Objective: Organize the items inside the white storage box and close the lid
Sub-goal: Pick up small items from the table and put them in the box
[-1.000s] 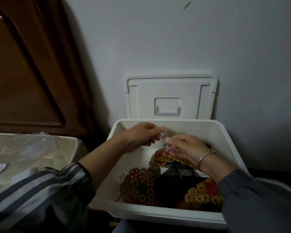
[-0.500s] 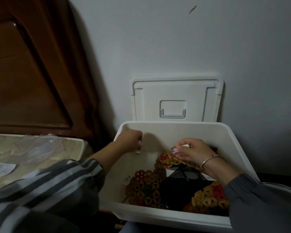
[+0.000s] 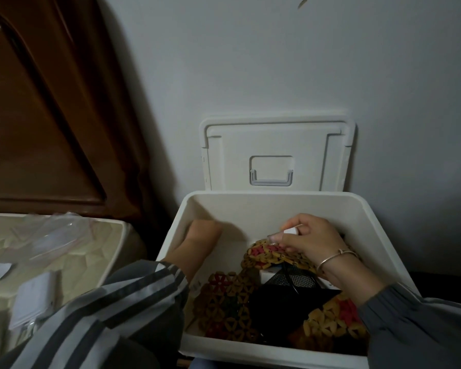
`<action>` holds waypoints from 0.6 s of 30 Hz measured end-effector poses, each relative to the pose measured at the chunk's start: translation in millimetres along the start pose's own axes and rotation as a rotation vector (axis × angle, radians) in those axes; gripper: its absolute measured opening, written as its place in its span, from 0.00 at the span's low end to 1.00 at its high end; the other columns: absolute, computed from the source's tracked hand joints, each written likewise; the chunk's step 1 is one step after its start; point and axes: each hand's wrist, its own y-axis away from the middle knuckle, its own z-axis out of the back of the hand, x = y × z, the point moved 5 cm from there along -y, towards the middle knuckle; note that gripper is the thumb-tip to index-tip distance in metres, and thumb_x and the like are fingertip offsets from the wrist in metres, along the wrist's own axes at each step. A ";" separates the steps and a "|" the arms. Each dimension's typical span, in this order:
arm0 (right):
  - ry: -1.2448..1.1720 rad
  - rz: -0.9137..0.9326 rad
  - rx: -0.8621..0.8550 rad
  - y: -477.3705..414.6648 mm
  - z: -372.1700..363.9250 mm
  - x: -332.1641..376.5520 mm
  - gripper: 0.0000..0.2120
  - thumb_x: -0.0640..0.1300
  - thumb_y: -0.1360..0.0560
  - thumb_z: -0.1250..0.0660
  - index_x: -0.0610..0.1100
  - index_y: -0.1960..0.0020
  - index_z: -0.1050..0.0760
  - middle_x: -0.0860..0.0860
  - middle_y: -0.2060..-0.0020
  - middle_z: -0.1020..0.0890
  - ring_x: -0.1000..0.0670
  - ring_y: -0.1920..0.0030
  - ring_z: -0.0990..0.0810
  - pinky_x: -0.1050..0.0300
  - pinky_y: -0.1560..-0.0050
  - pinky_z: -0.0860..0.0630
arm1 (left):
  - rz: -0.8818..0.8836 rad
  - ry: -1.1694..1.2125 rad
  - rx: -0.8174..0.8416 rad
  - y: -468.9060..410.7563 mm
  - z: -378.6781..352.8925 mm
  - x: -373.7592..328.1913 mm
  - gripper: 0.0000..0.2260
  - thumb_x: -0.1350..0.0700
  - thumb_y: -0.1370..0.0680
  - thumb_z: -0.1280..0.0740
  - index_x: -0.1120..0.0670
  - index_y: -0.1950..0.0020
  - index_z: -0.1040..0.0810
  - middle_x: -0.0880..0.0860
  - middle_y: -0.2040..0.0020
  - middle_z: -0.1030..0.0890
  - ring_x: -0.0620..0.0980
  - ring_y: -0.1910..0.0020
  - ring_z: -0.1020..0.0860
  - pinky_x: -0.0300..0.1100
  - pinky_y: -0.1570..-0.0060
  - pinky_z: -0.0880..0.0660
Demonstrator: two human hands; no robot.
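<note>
While the right hand (image 3: pixel 313 242) pinches a small white piece (image 3: pixel 290 231) over the round beaded mat (image 3: pixel 264 256) inside the white plastic storage box (image 3: pixel 250 209), a slip could bury it; left hand (image 3: pixel 203 235) grip unclear.

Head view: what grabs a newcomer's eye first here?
The open white storage box stands at centre, its lid propped against the wall behind it. Inside, colourful woven mats lie around a black mesh piece, and the right hand pinches a small white object above them.
</note>
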 end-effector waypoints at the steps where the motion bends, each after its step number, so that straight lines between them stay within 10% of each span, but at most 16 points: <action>1: 0.000 0.008 -0.013 0.4 0.6 0.4 0.13 0.40 0.40 0.20 0.42 0.61 0.22 0.47 0.69 0.16 0.51 0.69 0.18 0.59 0.65 0.21 | 0.004 0.004 0.002 0.2 0.8 0.0 0.10 0.58 0.21 0.37 0.57 0.41 0.22 0.54 0.42 0.20 0.56 0.43 0.21 0.48 0.50 0.25; 11: 0.275 0.126 0.141 -33.4 -41.3 54.9 0.07 0.33 0.33 0.26 0.39 0.57 0.20 0.50 0.69 0.16 0.52 0.64 0.16 0.63 0.62 0.20 | -0.082 0.255 -0.630 67.4 51.8 71.6 0.12 0.55 0.22 0.38 0.54 0.41 0.24 0.53 0.42 0.23 0.53 0.45 0.26 0.46 0.45 0.30; 18: 0.898 0.179 0.198 -84.2 -121.5 37.2 0.07 0.43 0.34 0.25 0.47 0.55 0.18 0.53 0.60 0.21 0.50 0.55 0.22 0.62 0.59 0.25 | -0.033 1.060 -0.447 84.9 6.9 86.9 0.22 0.52 0.19 0.40 0.52 0.25 0.36 0.49 0.25 0.35 0.43 0.27 0.39 0.32 0.33 0.46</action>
